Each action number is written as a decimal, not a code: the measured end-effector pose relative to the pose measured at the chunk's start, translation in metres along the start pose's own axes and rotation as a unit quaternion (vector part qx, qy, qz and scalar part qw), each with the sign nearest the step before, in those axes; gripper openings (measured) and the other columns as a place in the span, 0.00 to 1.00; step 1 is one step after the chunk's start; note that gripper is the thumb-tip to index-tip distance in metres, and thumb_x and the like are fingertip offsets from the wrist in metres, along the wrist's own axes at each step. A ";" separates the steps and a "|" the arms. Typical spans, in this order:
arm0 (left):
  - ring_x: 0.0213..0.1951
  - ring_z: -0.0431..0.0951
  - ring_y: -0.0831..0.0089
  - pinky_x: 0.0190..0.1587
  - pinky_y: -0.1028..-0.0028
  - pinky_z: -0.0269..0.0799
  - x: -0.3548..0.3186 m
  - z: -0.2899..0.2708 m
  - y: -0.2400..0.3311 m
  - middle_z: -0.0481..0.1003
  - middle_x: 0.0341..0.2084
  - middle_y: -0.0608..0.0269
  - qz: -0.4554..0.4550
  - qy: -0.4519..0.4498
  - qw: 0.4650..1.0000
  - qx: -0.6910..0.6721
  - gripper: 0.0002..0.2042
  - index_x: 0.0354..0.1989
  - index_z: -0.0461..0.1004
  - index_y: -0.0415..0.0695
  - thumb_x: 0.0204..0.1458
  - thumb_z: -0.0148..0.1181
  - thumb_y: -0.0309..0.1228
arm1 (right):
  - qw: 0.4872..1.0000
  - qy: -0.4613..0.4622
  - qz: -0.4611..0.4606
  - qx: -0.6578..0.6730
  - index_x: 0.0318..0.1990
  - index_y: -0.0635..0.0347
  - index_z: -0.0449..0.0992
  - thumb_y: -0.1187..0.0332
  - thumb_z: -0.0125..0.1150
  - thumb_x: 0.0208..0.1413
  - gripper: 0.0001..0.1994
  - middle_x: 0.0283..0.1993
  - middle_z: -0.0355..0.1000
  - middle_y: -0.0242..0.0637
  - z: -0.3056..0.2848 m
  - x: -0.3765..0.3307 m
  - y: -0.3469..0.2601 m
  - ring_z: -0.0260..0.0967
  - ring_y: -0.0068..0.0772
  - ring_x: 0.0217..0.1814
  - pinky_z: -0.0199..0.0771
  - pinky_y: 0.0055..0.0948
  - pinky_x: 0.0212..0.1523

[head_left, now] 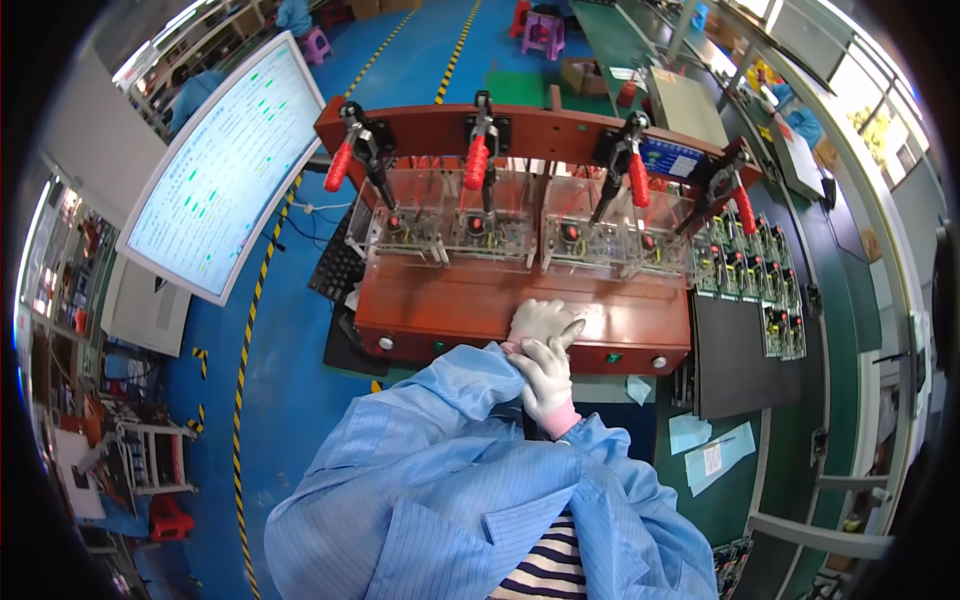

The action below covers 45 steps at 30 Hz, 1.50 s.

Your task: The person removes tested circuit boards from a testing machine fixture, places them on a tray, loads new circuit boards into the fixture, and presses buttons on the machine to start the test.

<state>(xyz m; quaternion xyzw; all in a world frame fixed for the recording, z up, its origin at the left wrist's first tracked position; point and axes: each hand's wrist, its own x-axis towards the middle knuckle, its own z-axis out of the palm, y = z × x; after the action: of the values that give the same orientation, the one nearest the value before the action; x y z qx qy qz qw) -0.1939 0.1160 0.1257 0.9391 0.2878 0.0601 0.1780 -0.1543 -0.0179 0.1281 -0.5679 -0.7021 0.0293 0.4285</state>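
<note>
Both my hands wear white gloves and meet in front of the red-brown test fixture (440, 300). My left hand (541, 320) is over the front of its base, fingers loosely apart, with nothing seen in them. Just nearer to me, my right hand (546, 378) lies across my left wrist. Its fingers bend round the glove cuff and sleeve end there; their exact hold is partly hidden. A pink cuff (562, 418) shows at my right wrist. Behind my hands, clear plastic covers stand over circuit boards (490, 236), below toggle clamps with red handles (477, 163).
A tilted monitor (225, 170) stands at the left, with a black keyboard (333, 255) beside the fixture. Several green circuit boards (745, 260) lie to the right, by a black mat (740, 360). Light blue slips (720, 458) lie on the green bench (690, 515).
</note>
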 end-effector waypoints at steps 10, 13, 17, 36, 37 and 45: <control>0.34 0.80 0.58 0.34 0.56 0.74 -0.001 -0.001 -0.005 0.77 0.30 0.57 0.075 0.008 0.992 0.098 0.16 0.29 0.79 0.50 0.56 0.60 0.50 | 1.000 0.000 -0.025 0.018 0.55 0.56 0.78 0.74 0.59 0.48 0.22 0.58 0.71 0.43 -0.002 0.003 0.004 0.67 0.47 0.64 0.59 0.53 0.69; 0.31 0.80 0.54 0.34 0.54 0.74 0.002 -0.001 0.001 0.77 0.27 0.53 0.007 0.041 0.999 0.016 0.20 0.25 0.79 0.46 0.59 0.58 0.49 | 0.999 -0.001 -0.026 0.028 0.55 0.55 0.77 0.74 0.60 0.49 0.22 0.59 0.71 0.42 -0.002 0.003 0.005 0.66 0.45 0.64 0.57 0.53 0.69; 0.29 0.80 0.52 0.33 0.53 0.74 0.001 0.001 -0.002 0.77 0.25 0.51 0.027 0.073 0.997 0.000 0.22 0.22 0.79 0.44 0.60 0.57 0.49 | 0.999 -0.007 -0.024 0.025 0.55 0.55 0.77 0.72 0.61 0.49 0.22 0.60 0.71 0.41 0.000 0.002 0.006 0.67 0.44 0.64 0.55 0.52 0.71; 0.29 0.79 0.52 0.32 0.52 0.72 0.000 0.007 -0.004 0.76 0.25 0.53 0.054 0.118 0.992 0.000 0.20 0.23 0.78 0.45 0.59 0.58 0.48 | 0.999 -0.023 -0.019 0.024 0.57 0.53 0.76 0.70 0.60 0.51 0.22 0.62 0.69 0.40 0.006 -0.004 0.012 0.65 0.44 0.67 0.53 0.54 0.74; 0.29 0.79 0.52 0.32 0.52 0.72 -0.001 0.007 -0.004 0.76 0.25 0.53 0.053 0.115 0.992 0.008 0.20 0.23 0.77 0.45 0.59 0.58 0.48 | 0.999 -0.024 -0.019 0.019 0.57 0.53 0.76 0.70 0.60 0.51 0.22 0.62 0.69 0.40 0.006 -0.004 0.012 0.65 0.44 0.67 0.53 0.54 0.74; 0.30 0.79 0.52 0.33 0.52 0.72 -0.001 0.006 -0.004 0.76 0.26 0.52 0.052 0.113 0.992 -0.004 0.19 0.24 0.77 0.45 0.58 0.59 0.47 | 0.999 -0.018 -0.024 0.021 0.58 0.53 0.76 0.70 0.59 0.51 0.23 0.62 0.69 0.40 0.005 -0.003 0.011 0.64 0.44 0.67 0.53 0.52 0.74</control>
<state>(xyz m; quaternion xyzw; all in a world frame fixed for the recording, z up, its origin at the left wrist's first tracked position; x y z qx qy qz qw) -0.1954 0.1172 0.1180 0.9392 0.2568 0.1761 0.1446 -0.1488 -0.0142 0.1171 -0.5408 -0.7227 0.0442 0.4281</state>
